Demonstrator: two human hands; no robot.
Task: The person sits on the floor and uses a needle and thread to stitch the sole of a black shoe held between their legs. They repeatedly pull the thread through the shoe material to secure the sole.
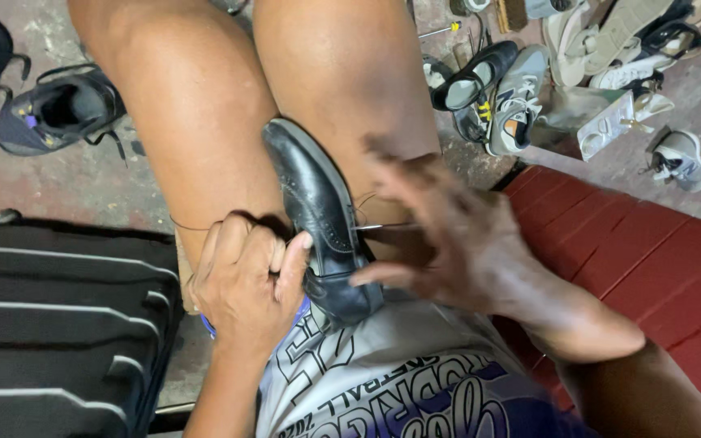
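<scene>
black leather dress shoe [318, 219] sits at centre frame, wedged between the person's bare knees, toe toward the top of the picture, heel down near the grey printed shirt. left hand [245, 280], lower centre-left, is curled tight against the shoe's side, thumb pressed on the upper near the sole edge; a thin thread [192, 228] runs leftward from that fist across the thigh, so the fist looks closed on the thread. right hand [456, 239], right of centre, is blurred and spread, fingers wide; a thin metal tool, awl or needle [379, 227], bridges it and the shoe, but how the fingers pinch it i cannot tell. judgement: stitching along the welt; good work here wants the knees clamping firm, the thread kept taut, the point entering square to the leather. pile of worn shoes [521, 97] upper right, dark sneaker [58, 109] upper left, ribbed black case [58, 324] lower left, red bench [651, 259] at right.
</scene>
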